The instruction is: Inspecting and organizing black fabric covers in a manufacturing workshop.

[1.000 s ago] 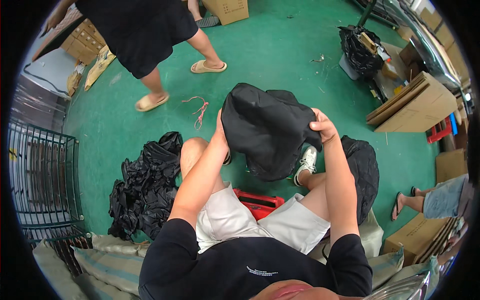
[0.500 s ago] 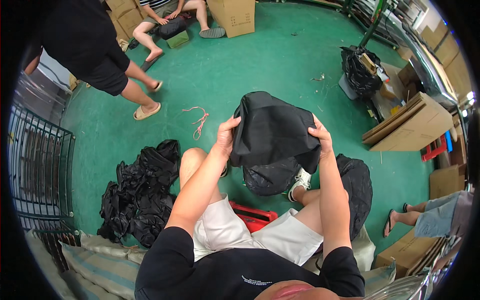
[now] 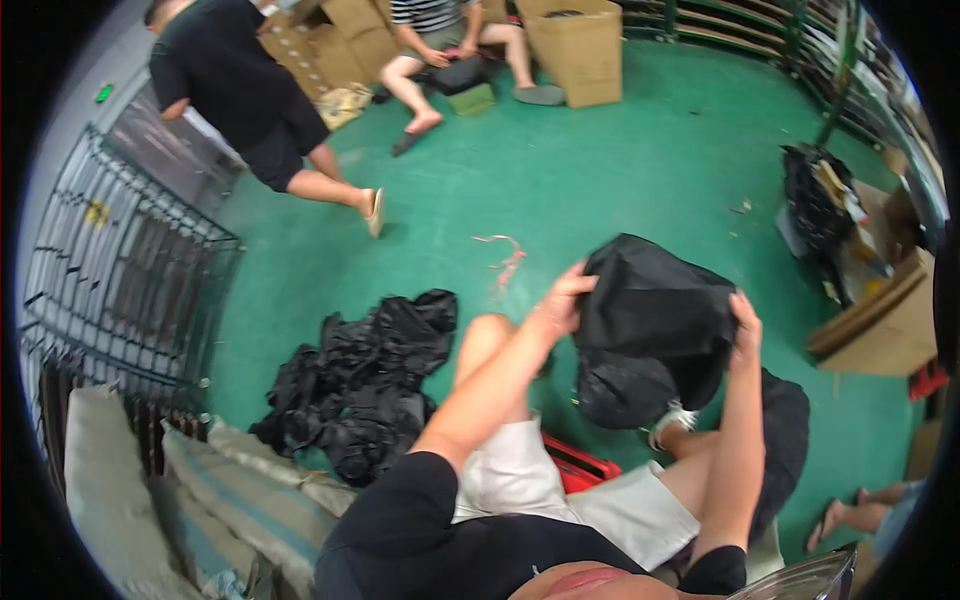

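Note:
Between my two hands a black fabric piece (image 3: 655, 300) is held up, its upper part bulging and its sides hanging in folds. My left hand (image 3: 566, 300) grips its left edge, and my right hand (image 3: 745, 325) pinches the opposite edge. Below it, partly covered, is a rounded black bundle (image 3: 618, 388) beside my white shoe. A heap of crumpled black fabric (image 3: 365, 385) lies on the floor to the left of my knees. Another black bag (image 3: 785, 440) bulges by my right leg.
Pale sacks (image 3: 240, 480) lie at the lower left, by a dark metal rack (image 3: 130, 270). A red object (image 3: 577, 465) is between my legs. Pink string (image 3: 508, 262) lies ahead. One person (image 3: 235, 90) walks at far left; another (image 3: 450, 40) sits near a cardboard box (image 3: 575, 55).
The view has swung left, so the surroundings appear further right. The walking person has stepped away, one foot now lifted. Both hands keep hold of the black fabric.

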The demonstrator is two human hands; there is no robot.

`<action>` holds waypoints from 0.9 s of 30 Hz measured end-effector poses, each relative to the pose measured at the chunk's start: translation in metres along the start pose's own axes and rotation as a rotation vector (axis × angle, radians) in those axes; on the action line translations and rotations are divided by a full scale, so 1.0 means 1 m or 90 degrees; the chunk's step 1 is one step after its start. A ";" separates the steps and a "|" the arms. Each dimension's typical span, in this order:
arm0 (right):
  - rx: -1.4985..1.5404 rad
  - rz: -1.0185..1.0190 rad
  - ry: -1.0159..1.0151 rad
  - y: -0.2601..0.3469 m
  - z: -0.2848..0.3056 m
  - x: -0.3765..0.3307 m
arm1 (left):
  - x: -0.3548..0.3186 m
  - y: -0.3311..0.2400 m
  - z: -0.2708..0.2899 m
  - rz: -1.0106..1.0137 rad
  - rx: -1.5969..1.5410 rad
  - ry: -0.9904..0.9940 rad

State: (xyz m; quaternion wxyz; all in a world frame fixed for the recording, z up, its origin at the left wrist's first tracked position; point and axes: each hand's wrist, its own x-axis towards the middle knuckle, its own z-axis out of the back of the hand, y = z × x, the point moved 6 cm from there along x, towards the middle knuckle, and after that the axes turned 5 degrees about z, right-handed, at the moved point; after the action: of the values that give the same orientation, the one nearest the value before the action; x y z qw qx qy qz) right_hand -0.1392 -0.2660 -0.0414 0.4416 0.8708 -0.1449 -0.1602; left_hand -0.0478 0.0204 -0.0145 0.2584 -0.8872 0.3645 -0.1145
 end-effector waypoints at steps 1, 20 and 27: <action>0.100 -0.007 0.147 -0.010 -0.001 0.009 | -0.006 -0.005 0.006 0.018 0.031 -0.004; 0.296 -0.203 0.169 -0.005 -0.078 -0.028 | -0.007 0.032 -0.020 0.138 -0.210 -0.006; 0.342 -0.152 0.082 -0.002 -0.070 -0.022 | 0.000 0.017 -0.020 0.044 -0.330 0.073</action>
State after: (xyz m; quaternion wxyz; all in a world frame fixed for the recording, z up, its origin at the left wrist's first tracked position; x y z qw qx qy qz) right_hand -0.1301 -0.2051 -0.0007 0.1818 0.9757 -0.0501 -0.1116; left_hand -0.0657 0.0030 -0.0072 0.0050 -0.9030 0.4256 -0.0584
